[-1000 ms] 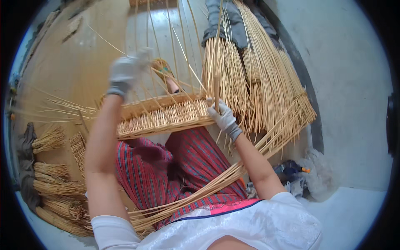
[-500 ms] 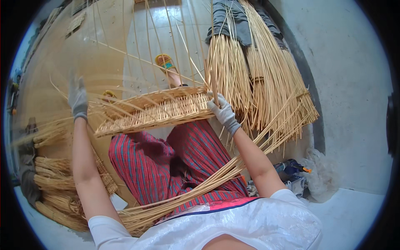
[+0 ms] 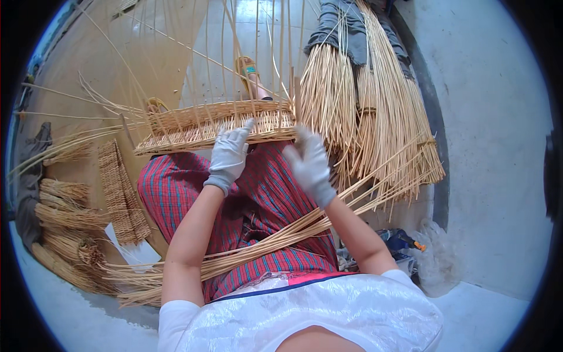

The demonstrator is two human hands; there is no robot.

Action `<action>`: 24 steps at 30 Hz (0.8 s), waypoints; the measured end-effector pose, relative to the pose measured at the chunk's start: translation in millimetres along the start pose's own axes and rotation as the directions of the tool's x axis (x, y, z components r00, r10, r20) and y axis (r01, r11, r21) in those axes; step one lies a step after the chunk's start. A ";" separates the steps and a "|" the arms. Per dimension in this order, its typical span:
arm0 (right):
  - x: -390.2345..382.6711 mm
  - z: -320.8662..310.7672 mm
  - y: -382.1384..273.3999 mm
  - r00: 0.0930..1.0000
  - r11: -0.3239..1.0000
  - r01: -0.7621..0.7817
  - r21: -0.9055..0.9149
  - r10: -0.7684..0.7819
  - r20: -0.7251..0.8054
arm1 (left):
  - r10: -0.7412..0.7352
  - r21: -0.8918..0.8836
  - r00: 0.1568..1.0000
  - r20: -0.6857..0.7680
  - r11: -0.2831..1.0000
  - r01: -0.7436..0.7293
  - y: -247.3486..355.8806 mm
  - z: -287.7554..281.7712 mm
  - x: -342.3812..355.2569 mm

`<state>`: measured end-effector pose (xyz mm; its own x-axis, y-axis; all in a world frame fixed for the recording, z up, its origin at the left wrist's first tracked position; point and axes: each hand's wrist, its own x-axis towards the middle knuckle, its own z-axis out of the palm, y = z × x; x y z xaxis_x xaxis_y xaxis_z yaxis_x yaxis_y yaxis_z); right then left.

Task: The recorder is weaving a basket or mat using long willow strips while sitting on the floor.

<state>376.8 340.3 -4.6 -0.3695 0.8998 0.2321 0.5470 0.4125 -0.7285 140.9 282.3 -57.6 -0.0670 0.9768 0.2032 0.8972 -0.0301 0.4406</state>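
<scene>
A long, narrow woven basket point(image 3: 220, 130) rests across my knees, with tall unwoven stakes point(image 3: 258, 64) standing up from it. My left hand point(image 3: 230, 154), in a pale grey glove, lies at the near edge of the weave with its fingers stretched toward it. Whether the fingertips press on the weave or hover over it is hard to see. Close to the basket's right end is my right hand point(image 3: 309, 167), gloved too and a little blurred, thumb apart from the fingers. An upright stick point(image 3: 297, 97) stands at that end, just beyond the fingers. Neither hand shows anything held.
Loose canes point(image 3: 281, 246) lie across my lap. Large bundles of cane point(image 3: 387, 123), partly under grey cloth point(image 3: 331, 26), fill the right side. At left are a woven strip point(image 3: 120, 188), coiled bundles point(image 3: 64, 202) and white paper point(image 3: 138, 252). A clear plastic bag point(image 3: 437, 255) sits lower right.
My left hand has swung in from the far left to the basket's near edge. My right hand has let go of the stick at the right end. The basket sits slightly higher in view.
</scene>
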 end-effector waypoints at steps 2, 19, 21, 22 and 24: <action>-34.3 -10.0 -36.4 0.835 0.941 0.246 0.234 -0.328 0.441 | -0.019 -0.150 0.999 -0.051 0.989 0.011 -14.8 4.8 -5.8; 8.7 -83.6 13.2 0.965 0.872 0.173 -0.458 -0.057 0.257 | 0.117 -0.069 0.983 0.141 0.992 -0.108 -28.8 -99.3 -33.7; 22.9 -102.3 37.6 0.975 0.863 0.157 -0.480 -0.214 -0.065 | 0.044 0.047 0.998 -0.038 0.998 -0.042 -45.1 -119.8 -42.5; 26.2 -106.4 45.1 0.905 0.856 0.163 -0.491 -0.328 -0.272 | -0.048 0.032 0.991 -0.127 0.998 0.052 -51.9 -129.4 -43.0; 25.8 -98.9 46.2 0.883 0.963 0.177 -0.204 -0.247 -0.399 | -0.235 -0.168 0.886 -0.399 0.969 0.181 -51.4 -141.3 -40.1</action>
<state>466.9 396.7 31.4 -0.1615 0.7496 0.6419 0.6145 0.5853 -0.5289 35.8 214.8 35.1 -0.4443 0.7885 0.4253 0.7837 0.1119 0.6110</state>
